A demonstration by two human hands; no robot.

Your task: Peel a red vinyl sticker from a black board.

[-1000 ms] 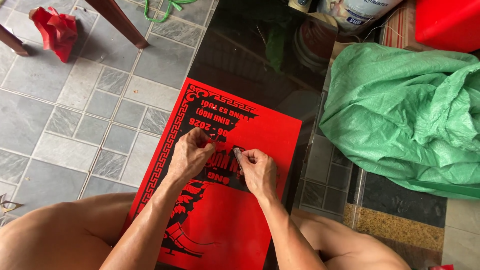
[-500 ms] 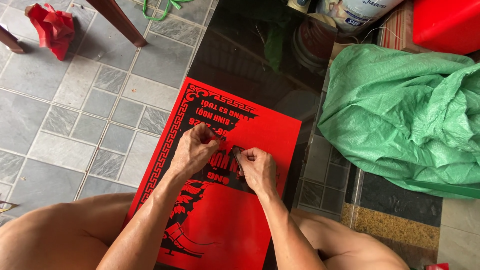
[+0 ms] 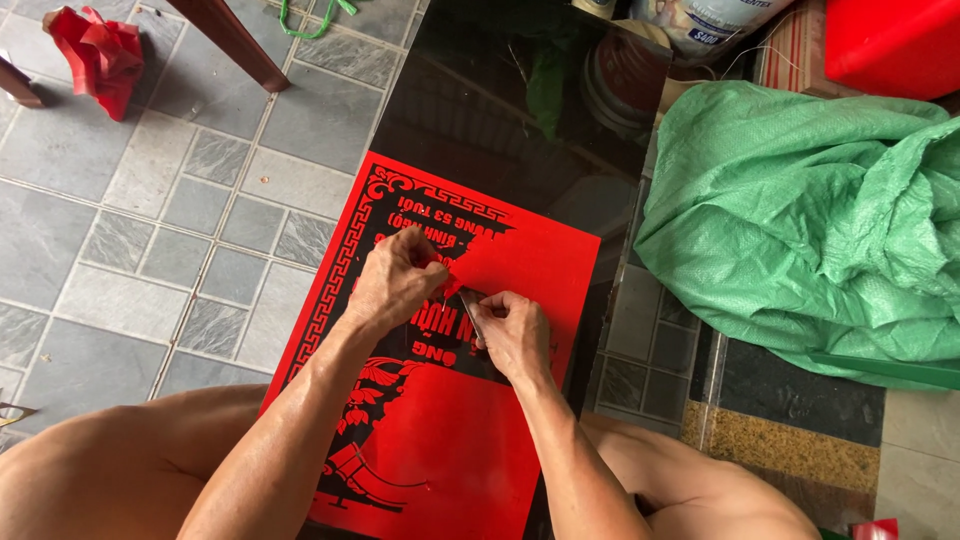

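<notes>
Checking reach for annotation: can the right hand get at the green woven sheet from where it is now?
Probably yes. The right hand rests on the red cut-out sheet, and the green woven sheet lies to its right, with only bare dark slab edge and tiles between them.

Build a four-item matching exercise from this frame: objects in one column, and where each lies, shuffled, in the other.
Things
1. red cut-out sheet
2. green woven sack
3. crumpled red scrap
4. small blade tool

Places
A. on the tiled floor, top left corner
B. in the right hand
C. heaped to the right of the dark glass panel
D. flat on the dark glass panel, under both hands

The left hand pinches a red strip lifted from the sheet.

Pairs: 1-D, 2-C, 3-A, 4-B
</notes>
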